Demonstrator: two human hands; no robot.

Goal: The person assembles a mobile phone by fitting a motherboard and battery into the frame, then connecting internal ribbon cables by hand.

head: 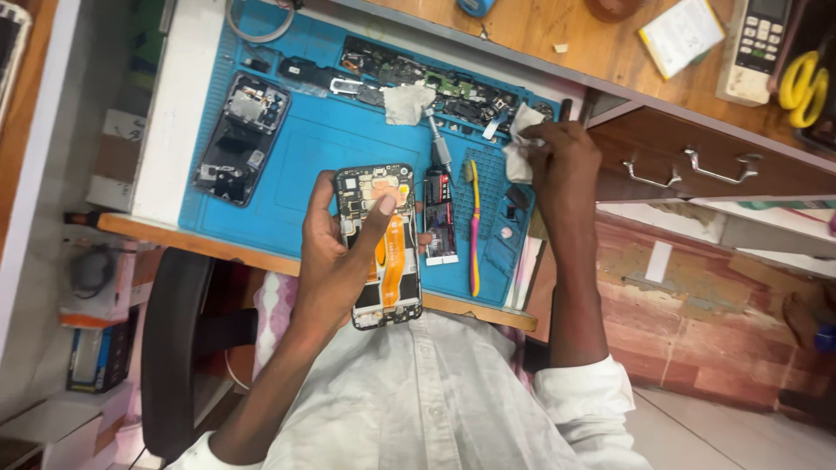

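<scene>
Opened black smartphone with its back cover off [380,245], showing an orange flex ribbon and bare circuit parts, sits upright in the left hand [335,261] above the near edge of the blue silicone repair mat [322,144]. That hand wraps the phone from behind and from its left side, with the thumb laid across the upper inside near the top of the orange ribbon, so the grasp is closed firmly around the phone's frame.

Just right of the phone, a slim black rectangular battery-like part [440,218] lies on the mat, and beside it a pink-and-yellow toothbrush [475,228] lies lengthwise. A metal-tipped screwdriver [438,139] rests above these, pointing toward the phone.

The right hand [562,157] is further out at the mat's right edge, its fingers pinched on a crumpled white cloth [521,139]. A second piece of white cloth [407,102] lies among a row of small dark phone components [383,74] along the mat's far edge. At the mat's left lies another opened dark phone body [241,139].

Beyond the mat, a wooden desk [557,35] carries a white remote control [753,48] and yellow-handled scissors [803,87], with a metal-handled wooden drawer [697,165] below.
</scene>
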